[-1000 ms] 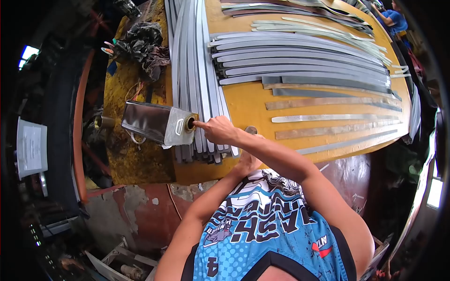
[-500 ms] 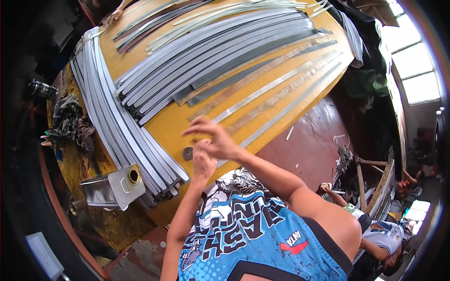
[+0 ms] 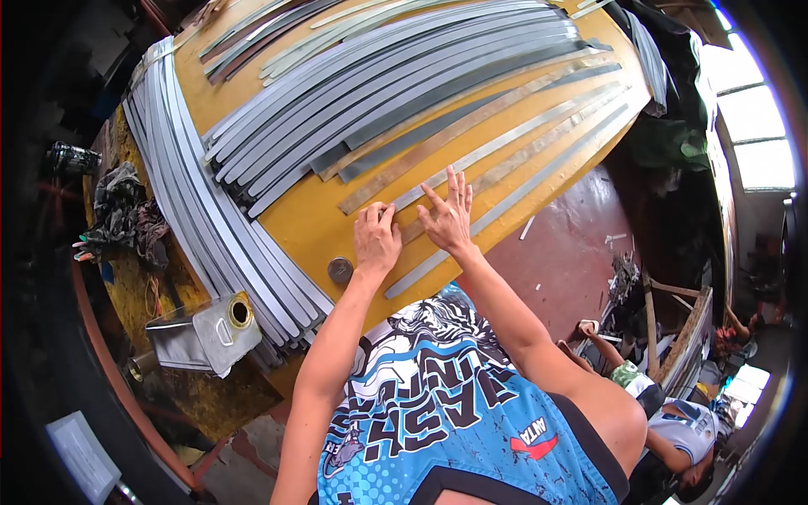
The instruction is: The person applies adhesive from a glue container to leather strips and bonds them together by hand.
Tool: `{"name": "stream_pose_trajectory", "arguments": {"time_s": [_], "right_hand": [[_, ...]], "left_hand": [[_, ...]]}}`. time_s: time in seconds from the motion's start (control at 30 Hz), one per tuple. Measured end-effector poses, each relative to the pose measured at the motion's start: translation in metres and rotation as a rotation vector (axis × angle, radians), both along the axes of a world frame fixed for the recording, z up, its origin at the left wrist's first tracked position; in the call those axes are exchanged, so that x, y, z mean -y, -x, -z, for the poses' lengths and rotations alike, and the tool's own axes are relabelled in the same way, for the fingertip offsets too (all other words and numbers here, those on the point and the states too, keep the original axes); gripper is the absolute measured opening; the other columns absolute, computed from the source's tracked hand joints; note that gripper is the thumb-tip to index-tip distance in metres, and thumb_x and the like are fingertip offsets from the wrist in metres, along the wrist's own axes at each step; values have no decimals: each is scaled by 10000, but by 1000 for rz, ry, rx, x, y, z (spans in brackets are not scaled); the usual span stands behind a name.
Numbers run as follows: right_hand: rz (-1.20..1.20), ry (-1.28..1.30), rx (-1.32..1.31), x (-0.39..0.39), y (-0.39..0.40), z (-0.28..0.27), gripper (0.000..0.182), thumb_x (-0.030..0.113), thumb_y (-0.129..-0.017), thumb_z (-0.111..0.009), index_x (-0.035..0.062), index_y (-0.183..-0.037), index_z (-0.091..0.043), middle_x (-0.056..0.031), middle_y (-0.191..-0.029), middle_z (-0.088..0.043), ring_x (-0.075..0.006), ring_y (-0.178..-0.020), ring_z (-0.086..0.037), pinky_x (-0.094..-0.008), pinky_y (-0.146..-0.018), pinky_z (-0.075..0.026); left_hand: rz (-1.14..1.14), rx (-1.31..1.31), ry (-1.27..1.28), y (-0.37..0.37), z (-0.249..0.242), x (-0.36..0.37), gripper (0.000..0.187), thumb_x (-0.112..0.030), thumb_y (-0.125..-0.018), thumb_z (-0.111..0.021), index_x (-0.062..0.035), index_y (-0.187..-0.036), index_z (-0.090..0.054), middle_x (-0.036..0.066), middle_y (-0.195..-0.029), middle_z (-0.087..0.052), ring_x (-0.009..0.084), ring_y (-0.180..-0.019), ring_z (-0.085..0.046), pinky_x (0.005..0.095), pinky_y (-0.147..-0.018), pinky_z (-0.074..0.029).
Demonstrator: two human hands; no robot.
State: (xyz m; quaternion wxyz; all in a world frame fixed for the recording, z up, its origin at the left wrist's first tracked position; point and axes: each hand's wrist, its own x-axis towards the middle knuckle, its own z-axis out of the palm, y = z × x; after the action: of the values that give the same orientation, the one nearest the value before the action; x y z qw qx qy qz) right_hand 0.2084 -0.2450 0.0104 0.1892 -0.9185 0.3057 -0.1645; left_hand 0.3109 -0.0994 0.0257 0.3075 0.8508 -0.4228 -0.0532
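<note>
My left hand (image 3: 377, 242) is at the near end of a thin silver-grey strip (image 3: 522, 135), its fingers bent and closed on that end. My right hand (image 3: 447, 215) lies open, fingers spread, with the fingertips on the same strip a little farther along. Beneath both hands runs a brownish strip (image 3: 513, 160), partly covered by the right hand. Nearer my body a grey strip (image 3: 505, 213) lies flat. Just left of my left wrist sits a small round metal disc (image 3: 340, 270). All of these rest on the yellow tabletop (image 3: 295, 227).
Long grey-white strips (image 3: 362, 114) lie side by side across the table. Another bundle (image 3: 210, 210) hangs along the left edge. A metal can (image 3: 206, 332) and dark rags (image 3: 124, 210) stand to the left. Another person (image 3: 677, 429) is at lower right, beside a wooden frame (image 3: 677, 337).
My hands were together above the table near the disc. They have parted and come down onto the silver-grey strip, the right one farther right and spread.
</note>
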Motion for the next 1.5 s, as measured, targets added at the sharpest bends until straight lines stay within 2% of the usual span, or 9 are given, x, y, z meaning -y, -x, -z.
{"name": "stream_pose_trajectory", "arguments": {"time_s": [0.23, 0.37, 0.67, 0.87, 1.0, 1.1, 1.23, 1.3, 1.5], "right_hand": [[-168, -24, -62, -18, 0, -5, 424, 364, -873, -620, 262, -1283, -655, -184, -1616, -150, -443, -1480, -97, -598, -1175, -75], [46, 107, -90, 4, 4, 6, 483, 398, -896, -596, 225, -1346, -605, -177, -1615, -156, -446, -1477, -103, -599, -1177, -60], [-207, 179, -163, -6, -7, -1, 524, 438, -910, -582, 250, -1398, -549, -165, -1618, -154, -440, -1477, -113, -607, -1171, -81], [-123, 303, -158, 33, 9, 1, 599, 577, -933, -476, 191, -1384, -563, -168, -1615, -162, -445, -1470, -132, -616, -1165, -81], [-43, 309, -151, 25, 8, -1, 603, 574, -937, -474, 182, -1387, -557, -169, -1615, -158, -439, -1472, -127, -612, -1167, -78], [-97, 270, -194, 8, 8, 1, 598, 563, -937, -482, 182, -1393, -550, -160, -1616, -162, -436, -1475, -118, -605, -1170, -77], [-193, 206, -69, -13, 6, 0, 520, 504, -929, -530, 199, -1346, -596, -139, -1616, -186, -426, -1479, -114, -597, -1174, -75], [-208, 61, -97, -15, 7, -7, 487, 486, -927, -542, 199, -1312, -626, -138, -1617, -184, -424, -1479, -117, -598, -1173, -74], [-22, 194, -79, 2, 6, 2, 448, 464, -919, -574, 217, -1286, -643, -152, -1609, -193, -438, -1475, -120, -586, -1177, -85]], "left_hand": [[-1, -11, 24, 0, 2, -1, 400, -63, -786, -667, -26, -1184, -656, 92, -1147, -564, 282, -1082, -523, 415, -948, -421], [0, -2, 38, 0, 3, -1, 412, -69, -779, -663, -30, -1189, -661, 92, -1153, -557, 285, -1091, -517, 429, -919, -428], [11, 5, 32, 1, 7, -1, 412, -64, -781, -653, -30, -1191, -659, 90, -1153, -553, 281, -1098, -513, 421, -926, -427], [7, 19, 37, 2, 3, -3, 410, -62, -782, -652, -26, -1190, -658, 90, -1152, -553, 279, -1100, -512, 419, -929, -427], [1, 13, 39, 2, 4, -1, 405, -57, -785, -643, -22, -1189, -659, 91, -1150, -554, 281, -1107, -512, 418, -932, -426], [5, 15, 38, 2, 4, -2, 407, -53, -785, -639, -17, -1191, -659, 96, -1147, -556, 282, -1105, -515, 418, -934, -426], [13, 15, 46, 1, 5, -1, 413, -48, -785, -637, -11, -1196, -656, 106, -1142, -560, 286, -1095, -523, 417, -938, -425], [15, 11, 51, 1, 4, -1, 410, -49, -786, -636, -9, -1194, -657, 108, -1141, -561, 287, -1094, -525, 417, -937, -426], [15, -5, 47, 2, 1, -2, 399, -54, -788, -638, -5, -1184, -661, 107, -1130, -566, 288, -1081, -529, 416, -922, -431]]}}
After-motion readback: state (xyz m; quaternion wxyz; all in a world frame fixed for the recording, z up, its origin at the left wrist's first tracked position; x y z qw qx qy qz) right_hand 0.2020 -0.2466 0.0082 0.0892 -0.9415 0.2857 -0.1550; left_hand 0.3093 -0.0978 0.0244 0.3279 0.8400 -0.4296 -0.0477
